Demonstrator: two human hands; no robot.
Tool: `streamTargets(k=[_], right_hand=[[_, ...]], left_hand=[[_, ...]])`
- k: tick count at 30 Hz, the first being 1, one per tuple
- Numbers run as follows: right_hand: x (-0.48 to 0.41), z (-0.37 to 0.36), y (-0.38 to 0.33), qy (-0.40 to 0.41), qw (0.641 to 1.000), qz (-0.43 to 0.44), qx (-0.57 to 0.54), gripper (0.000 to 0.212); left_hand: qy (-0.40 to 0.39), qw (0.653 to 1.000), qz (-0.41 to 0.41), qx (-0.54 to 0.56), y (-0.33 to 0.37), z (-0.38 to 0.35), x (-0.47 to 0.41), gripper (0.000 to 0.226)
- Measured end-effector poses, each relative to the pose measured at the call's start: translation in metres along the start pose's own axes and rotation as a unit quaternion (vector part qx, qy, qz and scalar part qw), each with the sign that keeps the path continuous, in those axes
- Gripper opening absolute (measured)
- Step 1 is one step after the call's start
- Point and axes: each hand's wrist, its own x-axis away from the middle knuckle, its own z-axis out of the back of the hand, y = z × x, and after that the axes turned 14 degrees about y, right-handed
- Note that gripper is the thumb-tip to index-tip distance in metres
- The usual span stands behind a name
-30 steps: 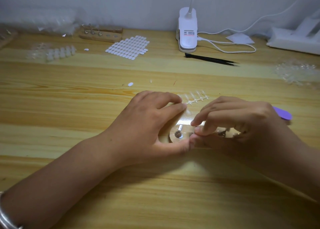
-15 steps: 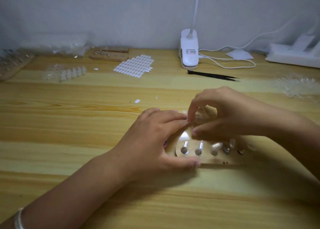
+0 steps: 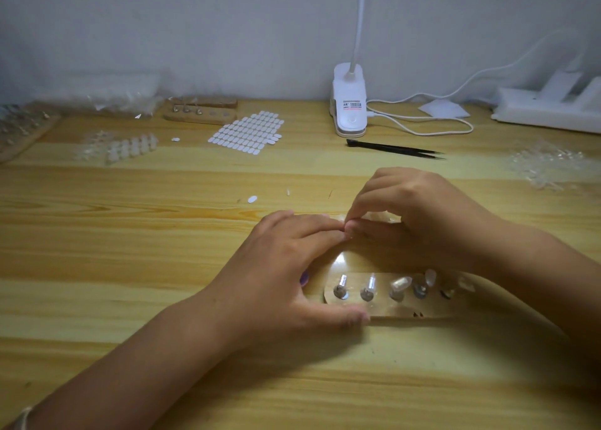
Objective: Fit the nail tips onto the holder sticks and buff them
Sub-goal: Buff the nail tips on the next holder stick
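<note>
A wooden holder base (image 3: 403,311) lies on the table in front of me with several short sticks (image 3: 369,288); some carry clear nail tips (image 3: 400,284). My left hand (image 3: 286,267) rests its thumb along the base's front left edge, and its straight fingers reach back to a clear strip of nail tips (image 3: 380,216). My right hand (image 3: 416,208) hovers behind the base, index finger and thumb pinching at that strip right where my left fingertips touch it. Most of the strip is hidden by my right hand. A purple bit (image 3: 304,278) peeks out under my left palm.
At the back stand a white clip lamp (image 3: 349,110) with its cable and a power strip (image 3: 549,107). Black tweezers (image 3: 393,149), a sheet of white tabs (image 3: 247,133), a second wooden holder (image 3: 201,112) and clear nail-tip piles (image 3: 546,166) lie around.
My right hand left the holder sticks and moved back to the nail-tip strip. My left fingers stretched toward it. The view tilted up a little.
</note>
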Motion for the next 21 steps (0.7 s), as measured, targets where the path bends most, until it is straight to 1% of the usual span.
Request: streamTargets(k=[3,5,7,10,12,14,16,19,21], right_hand=[[0.001,0.002,-0.004,-0.009,1.000,0.013,0.024,0.010],[0.002,0.003,-0.006,-0.006,1.000,0.004,0.026,0.008],[0.004,0.003,-0.006,0.001,1.000,-0.027,0.012,0.007],[0.004,0.001,-0.006,-0.015,0.996,-0.081,-0.029,0.009],[0.003,0.003,-0.005,-0.007,0.990,-0.127,-0.065,0.009],[0.000,0.010,-0.006,-0.001,0.984,-0.154,-0.089,0.012],[-0.002,0.019,-0.012,-0.001,0.982,-0.152,-0.109,0.010],[0.004,0.031,-0.031,-0.011,0.985,-0.101,-0.140,0.015],[0.011,0.033,-0.044,-0.021,0.988,-0.073,-0.134,0.016]], left_hand=[[-0.004,1.000,0.000,-0.006,0.001,0.001,0.000,0.087],[-0.005,1.000,0.001,-0.011,0.001,0.001,0.001,0.087],[-0.004,1.000,0.001,-0.018,0.002,0.001,0.000,0.087],[-0.005,1.000,-0.001,-0.029,0.004,0.002,0.000,0.089],[-0.004,1.000,-0.004,-0.030,0.004,0.002,0.000,0.088],[-0.005,1.000,-0.005,-0.030,0.005,0.003,0.000,0.088],[-0.006,1.000,-0.001,-0.029,0.004,0.003,0.000,0.087],[-0.006,1.000,0.008,-0.022,0.003,0.002,0.000,0.084],[-0.008,1.000,0.009,-0.022,0.003,0.001,0.001,0.080]])
